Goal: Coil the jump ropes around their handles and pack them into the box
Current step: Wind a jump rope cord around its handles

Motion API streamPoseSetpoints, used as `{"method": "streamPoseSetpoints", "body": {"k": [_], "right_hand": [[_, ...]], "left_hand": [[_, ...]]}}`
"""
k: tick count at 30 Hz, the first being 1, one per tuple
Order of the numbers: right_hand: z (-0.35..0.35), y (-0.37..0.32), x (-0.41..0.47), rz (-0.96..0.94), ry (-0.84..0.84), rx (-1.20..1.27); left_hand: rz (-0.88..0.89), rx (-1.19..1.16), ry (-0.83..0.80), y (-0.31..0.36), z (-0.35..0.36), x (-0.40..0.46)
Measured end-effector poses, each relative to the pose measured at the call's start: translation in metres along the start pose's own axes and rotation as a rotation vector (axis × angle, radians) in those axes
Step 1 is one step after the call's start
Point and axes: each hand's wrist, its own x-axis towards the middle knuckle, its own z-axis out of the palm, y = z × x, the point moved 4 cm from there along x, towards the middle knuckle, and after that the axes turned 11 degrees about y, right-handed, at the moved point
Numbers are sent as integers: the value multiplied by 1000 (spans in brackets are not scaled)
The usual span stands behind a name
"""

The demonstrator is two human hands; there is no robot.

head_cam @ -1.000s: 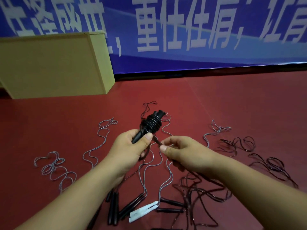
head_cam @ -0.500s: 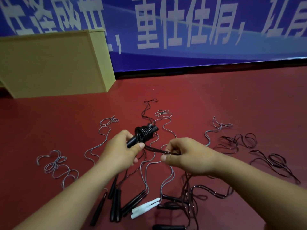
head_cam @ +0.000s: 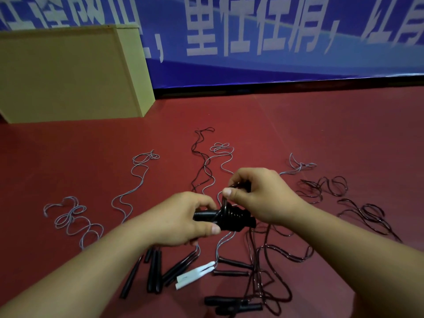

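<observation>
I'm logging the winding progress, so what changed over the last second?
The left hand turned the coiled handles from tilted up to lying sideways. The right hand moved from right of the bundle to above it, carrying the dark rope over. Both grips stayed; the loose ropes and box did not move.

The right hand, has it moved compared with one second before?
Yes. The right hand rose from beside the coiled handles to above them, further toward the blue banner.
</observation>
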Motion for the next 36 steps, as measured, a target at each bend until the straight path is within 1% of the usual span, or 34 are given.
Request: {"method": "streamPoseSetpoints", "body": {"k": [3,6,9,13,16,18,21,25,27,31,34,36], "right_hand": [[0,8,5,32,-2,53],[-1,15,9,109,-99,270],[-5,15,8,110,-176,425],[-12,15,8,165,-192,514],[-12,10,5,202,-225,636],[-11,5,3,165,-225,600],[-8,4,5,147,-179,441],[1,1,5,254,-149,498],[7,-1,4,251,-159,502],[17,-4,1,116,-230,281],[21,-14,-4,-35,-270,162],[22,-20,-7,-114,-272,73]], "left_hand": [[5,-93,-66,7,-1,-4],[29,-207,-91,15,-5,-8],[45,-291,-146,19,-5,-12],[52,-461,-219,20,-7,-14],[88,-628,-263,24,-7,-16],[103,-692,-260,24,-7,-14],[114,-709,-157,22,-7,-10],[101,-757,34,18,-10,-2],[86,-779,126,17,-12,0],[30,-848,318,15,-17,4],[-5,-730,438,7,-19,6],[-19,-665,480,2,-18,9]]}}
